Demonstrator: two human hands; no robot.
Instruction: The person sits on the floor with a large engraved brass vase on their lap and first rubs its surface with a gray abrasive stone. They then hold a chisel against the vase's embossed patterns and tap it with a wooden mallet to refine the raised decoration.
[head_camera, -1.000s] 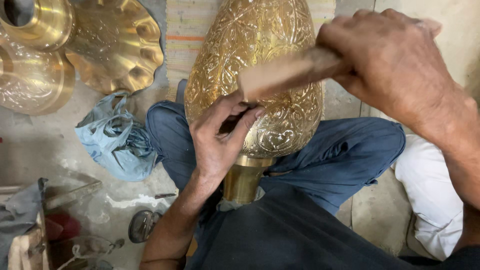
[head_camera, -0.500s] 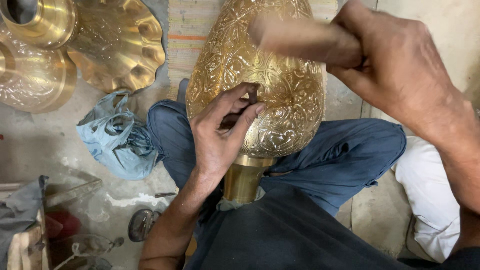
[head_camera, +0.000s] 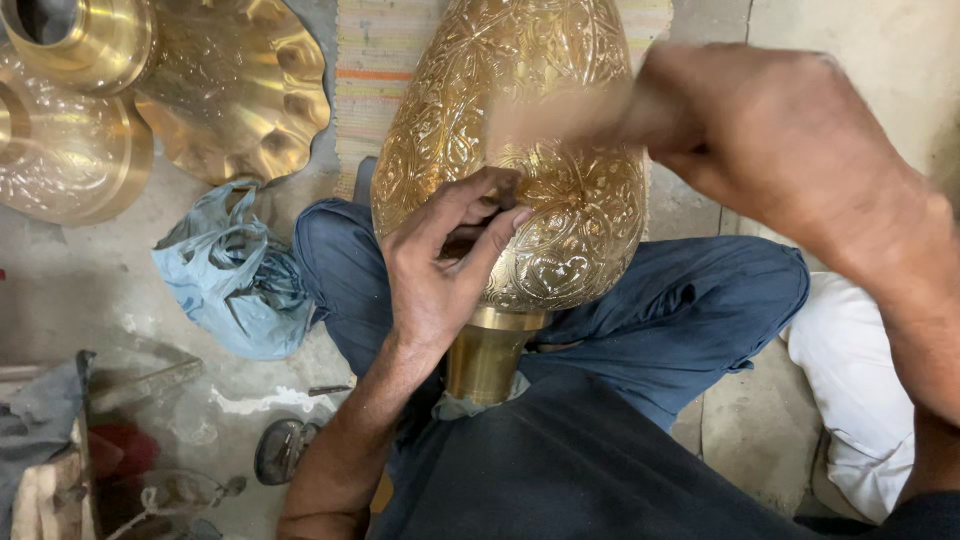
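Note:
A large engraved brass vase (head_camera: 560, 120) lies across my lap, its plain neck (head_camera: 487, 355) pointing toward me between my blue-trousered legs. My left hand (head_camera: 440, 265) rests on the vase's lower side, fingers pinched around a small dark tool held against the metal; the tool is mostly hidden. My right hand (head_camera: 790, 150) is above the vase at the upper right, closed on a wooden mallet (head_camera: 560, 110) that is blurred with motion over the vase's body.
Fluted brass bowls and a brass vessel (head_camera: 230, 90) lie on the floor at the upper left. A crumpled blue plastic bag (head_camera: 230, 275) sits beside my left knee. A striped mat (head_camera: 375, 60) lies under the vase. A white cloth (head_camera: 850, 390) is at the right.
The mallet in my right hand has swung, from lower over the vase up and back down, now blurred. My left hand stays pinched on the tool at the same spot.

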